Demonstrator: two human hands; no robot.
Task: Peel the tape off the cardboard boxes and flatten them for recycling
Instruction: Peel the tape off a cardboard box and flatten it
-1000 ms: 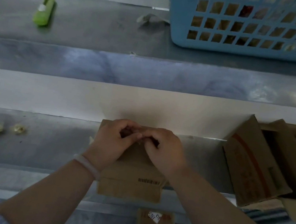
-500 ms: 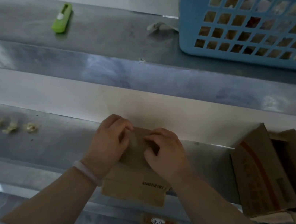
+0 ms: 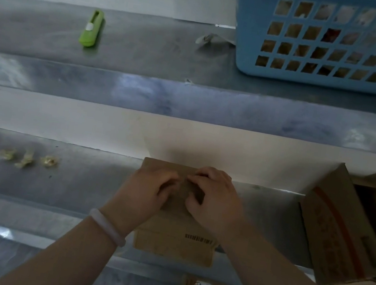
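While your two hands work at the small cardboard box [image 3: 174,240], it lies flat on the lower metal shelf [image 3: 82,190], its near edge hanging over the shelf's front and its barcode facing you. Your left hand [image 3: 147,192] and right hand [image 3: 215,202] both have curled fingers, tips meeting and pinching at the box's top face; whether tape sits between them is too dim to tell. To your right an open cardboard box [image 3: 330,227] lies tipped on its side, its inside dark. On the upper shelf the blue basket [image 3: 249,54] holds tan and brown things, seen only through its holes. Three crumpled tape wads [image 3: 26,158] lie well left of the hands.
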